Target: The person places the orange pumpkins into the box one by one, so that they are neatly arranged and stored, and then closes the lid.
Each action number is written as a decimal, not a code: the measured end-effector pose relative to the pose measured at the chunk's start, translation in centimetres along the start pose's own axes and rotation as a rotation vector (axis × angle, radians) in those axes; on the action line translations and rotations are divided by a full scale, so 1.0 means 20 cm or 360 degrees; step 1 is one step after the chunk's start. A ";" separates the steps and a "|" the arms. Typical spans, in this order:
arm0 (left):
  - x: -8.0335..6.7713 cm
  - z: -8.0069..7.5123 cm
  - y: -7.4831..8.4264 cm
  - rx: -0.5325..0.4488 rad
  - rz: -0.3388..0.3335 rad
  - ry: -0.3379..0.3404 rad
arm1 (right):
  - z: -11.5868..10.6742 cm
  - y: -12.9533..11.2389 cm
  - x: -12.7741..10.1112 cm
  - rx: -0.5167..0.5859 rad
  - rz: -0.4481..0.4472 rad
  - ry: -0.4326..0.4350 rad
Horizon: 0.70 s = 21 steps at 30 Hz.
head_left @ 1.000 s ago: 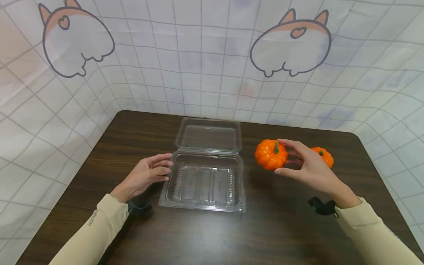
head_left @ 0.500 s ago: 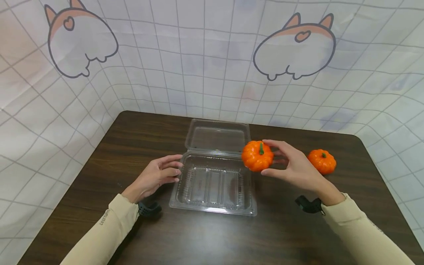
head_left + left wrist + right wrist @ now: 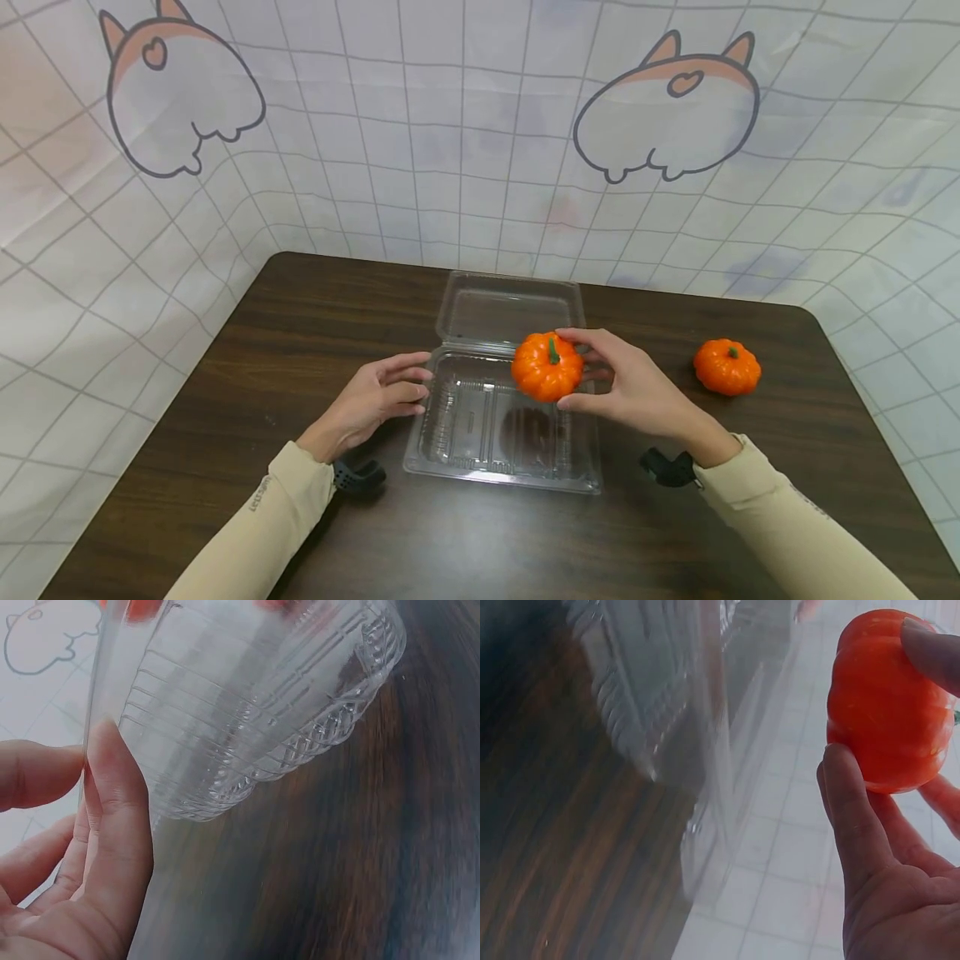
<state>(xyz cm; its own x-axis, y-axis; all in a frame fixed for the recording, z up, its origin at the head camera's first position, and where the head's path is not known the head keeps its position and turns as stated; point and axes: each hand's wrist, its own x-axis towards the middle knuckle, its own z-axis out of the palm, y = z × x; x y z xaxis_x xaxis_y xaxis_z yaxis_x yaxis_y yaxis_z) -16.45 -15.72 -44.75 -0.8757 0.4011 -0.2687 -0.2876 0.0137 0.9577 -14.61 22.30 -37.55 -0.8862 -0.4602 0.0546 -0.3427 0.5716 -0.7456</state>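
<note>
A clear plastic clamshell container (image 3: 487,467) lies opened flat, its lid (image 3: 510,312) folded back toward the wall. My left hand (image 3: 375,400) is at its left side; in the left wrist view the thumb and index finger pinch the rim (image 3: 90,712). In my right hand (image 3: 633,387) is a small orange toy pumpkin (image 3: 542,371) with a green stem, gripped between thumb and fingers. It hangs over the right part of the container's base, stem up. The right wrist view shows the same pumpkin (image 3: 885,705) against the fingertips. A second orange pumpkin (image 3: 727,367) sits farther right.
The dark wood table (image 3: 480,550) has rounded far corners. A white grid-patterned cloth (image 3: 420,167) with cartoon animals surrounds its back and sides. Dark bands (image 3: 667,468) are worn on both wrists.
My right hand has carried the pumpkin leftward, from beside the container to over it. The container and my left hand have shifted to the right. The second pumpkin has come fully into sight.
</note>
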 end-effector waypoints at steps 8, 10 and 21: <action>0.03 0.06 0.00 0.0013 0.0013 -0.0009 | 0.07 -0.06 0.03 0.0032 -0.0067 -0.0102; 0.04 0.07 0.00 0.0010 0.0013 -0.0012 | 0.09 -0.06 0.04 0.0048 -0.0081 -0.0127; 0.06 0.12 0.00 -0.0014 0.0013 -0.0038 | 0.16 -0.06 0.08 0.0054 -0.0093 -0.0232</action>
<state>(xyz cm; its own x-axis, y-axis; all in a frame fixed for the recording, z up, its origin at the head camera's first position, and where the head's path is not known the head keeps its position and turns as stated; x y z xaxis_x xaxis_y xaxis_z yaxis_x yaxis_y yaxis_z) -16.61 -12.95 -44.93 -0.8687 0.4227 -0.2582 -0.2839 0.0021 0.9588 -14.56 18.59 -38.70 -0.8096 -0.5869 0.0032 -0.3792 0.5189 -0.7661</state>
